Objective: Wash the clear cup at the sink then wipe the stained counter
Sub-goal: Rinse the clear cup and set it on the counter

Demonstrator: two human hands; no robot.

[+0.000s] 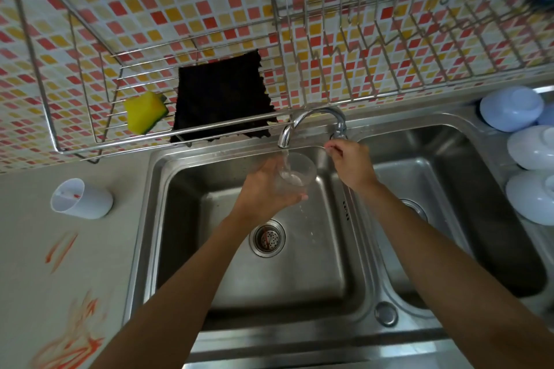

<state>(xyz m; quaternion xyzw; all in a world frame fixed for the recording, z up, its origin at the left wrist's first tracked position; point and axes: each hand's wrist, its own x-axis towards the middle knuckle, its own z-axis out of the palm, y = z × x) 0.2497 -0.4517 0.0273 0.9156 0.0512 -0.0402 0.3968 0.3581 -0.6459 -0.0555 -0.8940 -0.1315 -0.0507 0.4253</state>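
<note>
My left hand (263, 186) grips the clear cup (296, 172) under the spout of the faucet (311, 121), over the left basin of the steel sink (156, 219). A thin stream of water runs into the cup and some drips below it. My right hand (349, 163) is closed on the faucet handle at the base of the tap. Orange-red stains (75, 335) streak the grey counter at the lower left, with a smaller patch (60, 250) above them.
A white cup (81, 199) lies on its side on the counter left of the sink. A wire rack (99, 117) on the tiled wall holds a yellow sponge (145, 112) and a dark cloth (221, 99). Pale upturned bowls (530, 153) crowd the right edge.
</note>
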